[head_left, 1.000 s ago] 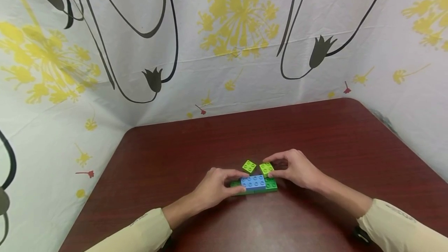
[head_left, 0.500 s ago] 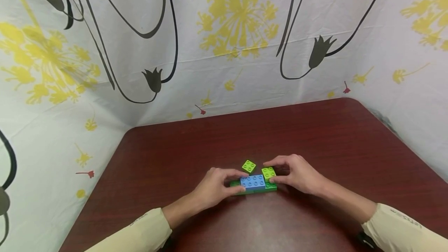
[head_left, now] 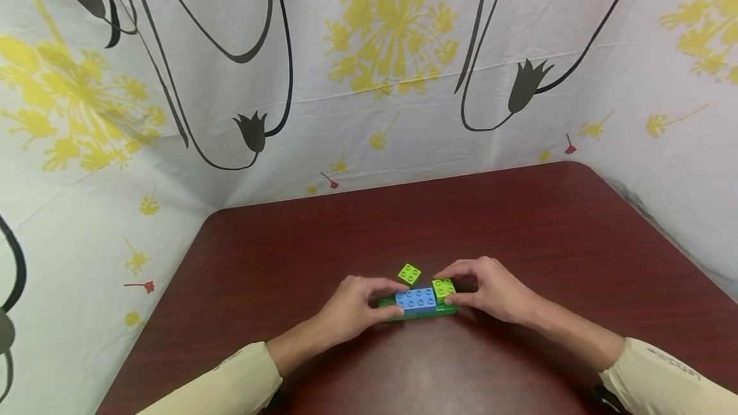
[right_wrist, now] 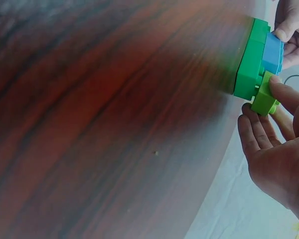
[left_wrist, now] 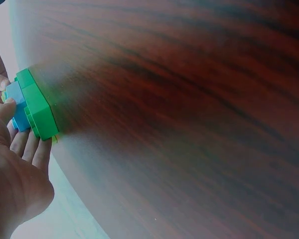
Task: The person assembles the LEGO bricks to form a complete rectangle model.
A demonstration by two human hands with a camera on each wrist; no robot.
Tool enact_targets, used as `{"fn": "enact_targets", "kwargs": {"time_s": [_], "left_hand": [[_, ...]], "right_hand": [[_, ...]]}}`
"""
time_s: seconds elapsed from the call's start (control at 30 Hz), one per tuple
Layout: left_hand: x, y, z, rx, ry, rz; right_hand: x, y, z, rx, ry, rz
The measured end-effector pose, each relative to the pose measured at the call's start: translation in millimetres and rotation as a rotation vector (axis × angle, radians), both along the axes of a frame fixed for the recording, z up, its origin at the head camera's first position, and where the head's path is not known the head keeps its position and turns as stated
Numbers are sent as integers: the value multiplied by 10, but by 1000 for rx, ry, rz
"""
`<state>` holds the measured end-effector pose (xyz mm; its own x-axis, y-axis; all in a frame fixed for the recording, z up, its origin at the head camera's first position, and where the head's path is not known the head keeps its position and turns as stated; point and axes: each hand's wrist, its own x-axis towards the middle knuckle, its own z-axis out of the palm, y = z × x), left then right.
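My left hand (head_left: 357, 307) pinches a blue toy building brick (head_left: 415, 300) between thumb and fingers. Under the blue brick runs a row of two dark green bricks (left_wrist: 41, 110), lying end to end on the table. A lime green brick (head_left: 443, 288) is pinched in my right hand (head_left: 497, 291), over the row's right end and beside the blue brick. Seen from the right wrist, this lime brick (right_wrist: 263, 95) sits slightly askew at the green studs, with a small gap showing. Behind the blue brick lies a second lime brick (head_left: 410, 273), untouched.
The bricks are on a dark reddish-brown wooden table (head_left: 323, 235) with rounded far corners. White cloth (head_left: 369, 114) printed with flowers hangs around its back and sides.
My right hand has brought its lime brick toward me and slightly right, from behind the green row to over its right end. The left hand stays in place on the blue brick.
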<state>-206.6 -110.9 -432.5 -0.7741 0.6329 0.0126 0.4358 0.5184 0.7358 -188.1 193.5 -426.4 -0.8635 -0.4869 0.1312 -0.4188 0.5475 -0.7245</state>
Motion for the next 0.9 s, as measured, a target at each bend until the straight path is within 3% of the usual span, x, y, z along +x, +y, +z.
{"fn": "enact_targets", "kwargs": {"time_s": [0.43, 0.9], "left_hand": [[3, -3, -3, -12, -4, 5], [3, -5, -2, -9, 2, 2]], "right_hand": [[16, -16, -4, -48, -109, 15], [40, -5, -20, -43, -90, 23]]}}
